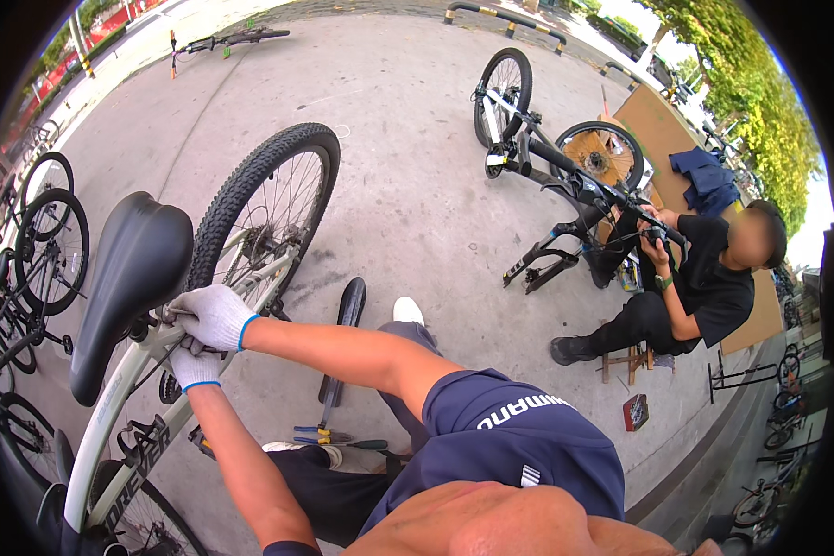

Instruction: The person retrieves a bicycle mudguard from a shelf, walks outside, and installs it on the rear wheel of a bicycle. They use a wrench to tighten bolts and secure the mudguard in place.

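A white-framed bicycle (111,408) stands at my left with a black saddle (130,278) and a knobby rear wheel (264,208). Both my hands wear white gloves with blue cuffs. My right hand (215,315) is closed on the frame just under the saddle, where the seat post enters. Directly below it, my left hand (195,366) is closed on the same part of the frame, and the two hands touch. What the fingers pinch is hidden by the gloves.
Pliers (320,434), a screwdriver (361,445) and a long black part (343,324) lie on the concrete by my legs. At right a person (704,287) sits working on a black bicycle (565,176). Several parked bicycles (37,241) line the left edge.
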Demonstrator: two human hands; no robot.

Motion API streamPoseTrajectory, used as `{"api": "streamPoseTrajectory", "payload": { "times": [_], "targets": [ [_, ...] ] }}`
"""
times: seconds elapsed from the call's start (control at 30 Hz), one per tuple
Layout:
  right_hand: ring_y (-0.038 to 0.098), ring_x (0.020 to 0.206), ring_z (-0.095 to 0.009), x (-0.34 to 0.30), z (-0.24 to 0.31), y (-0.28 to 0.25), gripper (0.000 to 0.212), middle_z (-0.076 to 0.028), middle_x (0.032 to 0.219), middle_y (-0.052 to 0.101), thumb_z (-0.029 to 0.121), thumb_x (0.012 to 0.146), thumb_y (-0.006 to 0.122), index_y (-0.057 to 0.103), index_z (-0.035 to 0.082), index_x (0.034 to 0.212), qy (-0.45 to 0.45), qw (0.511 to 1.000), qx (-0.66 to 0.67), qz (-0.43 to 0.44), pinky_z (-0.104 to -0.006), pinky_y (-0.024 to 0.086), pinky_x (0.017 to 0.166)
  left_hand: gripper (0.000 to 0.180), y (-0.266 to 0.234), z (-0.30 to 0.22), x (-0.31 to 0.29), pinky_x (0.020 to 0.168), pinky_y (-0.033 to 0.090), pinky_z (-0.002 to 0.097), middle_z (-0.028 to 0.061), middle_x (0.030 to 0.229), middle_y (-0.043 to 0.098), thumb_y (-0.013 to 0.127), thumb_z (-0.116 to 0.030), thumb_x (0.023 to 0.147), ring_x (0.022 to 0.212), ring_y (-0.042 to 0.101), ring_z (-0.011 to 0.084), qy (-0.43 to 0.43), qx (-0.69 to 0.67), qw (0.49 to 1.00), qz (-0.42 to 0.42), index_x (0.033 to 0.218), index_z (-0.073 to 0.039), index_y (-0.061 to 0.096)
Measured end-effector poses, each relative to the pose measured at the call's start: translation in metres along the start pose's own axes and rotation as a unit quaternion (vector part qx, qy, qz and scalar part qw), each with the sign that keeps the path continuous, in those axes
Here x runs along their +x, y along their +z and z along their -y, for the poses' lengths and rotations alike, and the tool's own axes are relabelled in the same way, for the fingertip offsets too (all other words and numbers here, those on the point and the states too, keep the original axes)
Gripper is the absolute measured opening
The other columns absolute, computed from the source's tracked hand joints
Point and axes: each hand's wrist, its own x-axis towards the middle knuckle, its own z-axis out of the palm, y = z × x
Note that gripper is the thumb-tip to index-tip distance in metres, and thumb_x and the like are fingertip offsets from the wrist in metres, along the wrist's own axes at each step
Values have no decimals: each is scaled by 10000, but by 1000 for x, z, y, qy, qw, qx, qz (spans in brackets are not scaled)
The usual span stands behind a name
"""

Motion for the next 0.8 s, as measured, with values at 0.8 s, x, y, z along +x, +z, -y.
{"api": "streamPoseTrajectory", "payload": {
  "times": [0.8],
  "targets": [
    [735,970,-409,4,-4,4,315,-229,1020,758,214,930,619,763,66,1168,12,1000,-11,7,-509,583,884,279,-25,-11,6,522,346,245,-71,685,481,482,-240,1109,518,382,76,13,75,997,31,840,-168,506]
  ]
}}
